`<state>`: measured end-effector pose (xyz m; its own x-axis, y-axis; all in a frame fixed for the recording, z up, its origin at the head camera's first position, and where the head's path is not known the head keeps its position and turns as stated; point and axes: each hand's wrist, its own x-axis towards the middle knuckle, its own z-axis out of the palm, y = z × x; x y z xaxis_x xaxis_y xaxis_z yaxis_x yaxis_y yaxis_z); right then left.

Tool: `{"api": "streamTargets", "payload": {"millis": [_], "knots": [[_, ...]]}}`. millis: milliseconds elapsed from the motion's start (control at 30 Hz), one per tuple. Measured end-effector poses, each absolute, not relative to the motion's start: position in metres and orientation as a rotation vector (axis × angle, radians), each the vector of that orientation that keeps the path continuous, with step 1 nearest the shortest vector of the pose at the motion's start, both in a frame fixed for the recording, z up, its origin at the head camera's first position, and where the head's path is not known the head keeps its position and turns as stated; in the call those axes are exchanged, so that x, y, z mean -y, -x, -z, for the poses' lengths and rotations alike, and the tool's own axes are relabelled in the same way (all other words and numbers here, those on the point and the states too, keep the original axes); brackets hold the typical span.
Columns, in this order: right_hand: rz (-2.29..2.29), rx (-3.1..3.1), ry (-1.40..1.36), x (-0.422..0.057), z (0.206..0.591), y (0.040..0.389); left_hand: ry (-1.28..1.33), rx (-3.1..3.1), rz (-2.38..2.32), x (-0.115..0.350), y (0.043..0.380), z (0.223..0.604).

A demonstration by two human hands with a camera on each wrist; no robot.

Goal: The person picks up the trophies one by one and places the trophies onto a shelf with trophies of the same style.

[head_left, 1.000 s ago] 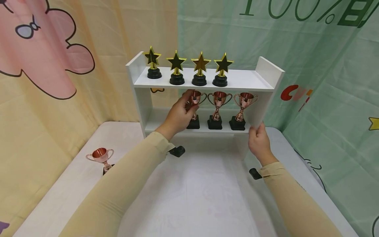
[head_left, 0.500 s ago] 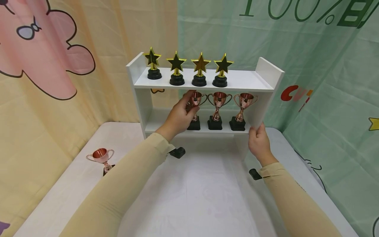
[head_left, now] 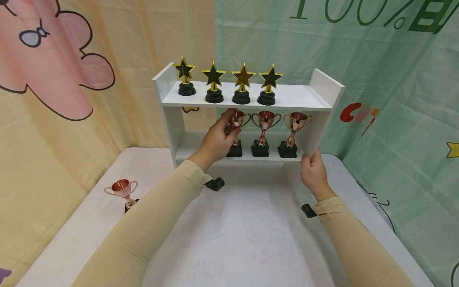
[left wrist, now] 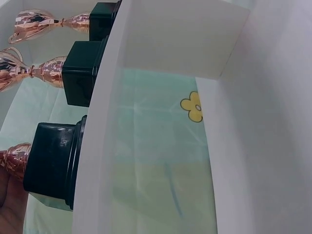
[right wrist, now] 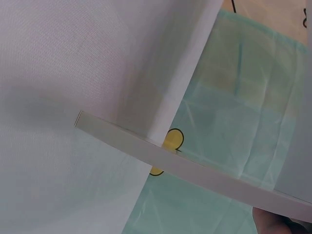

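On the lower board of a white two-tier shelf, my left hand holds a rose-gold trophy cup by its upper part. In the left wrist view its black base stands right at the board's front edge, and fingers show at its stem. Two matching trophy cups, a middle one and a right one, stand upright to its right. My right hand grips the shelf's right side panel low down; some of its fingers are hidden behind the panel.
Several gold star trophies with black bases line the upper board. Another rose-gold trophy cup stands on the white table at the left, partly behind the left sleeve. Printed curtains enclose the table's back and sides.
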<state>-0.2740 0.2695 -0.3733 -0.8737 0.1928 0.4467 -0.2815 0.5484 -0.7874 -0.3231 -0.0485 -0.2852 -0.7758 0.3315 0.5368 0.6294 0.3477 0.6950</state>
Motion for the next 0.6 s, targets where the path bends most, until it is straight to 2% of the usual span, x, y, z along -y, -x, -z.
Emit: {"api": "streamTargets", "payload": {"millis": [600], "knots": [[-1.281,2.309,-0.049,-0.2676,0.3732,0.2718,0.873,2.329,1.430,0.0501,0.3224,0.2846]]}}
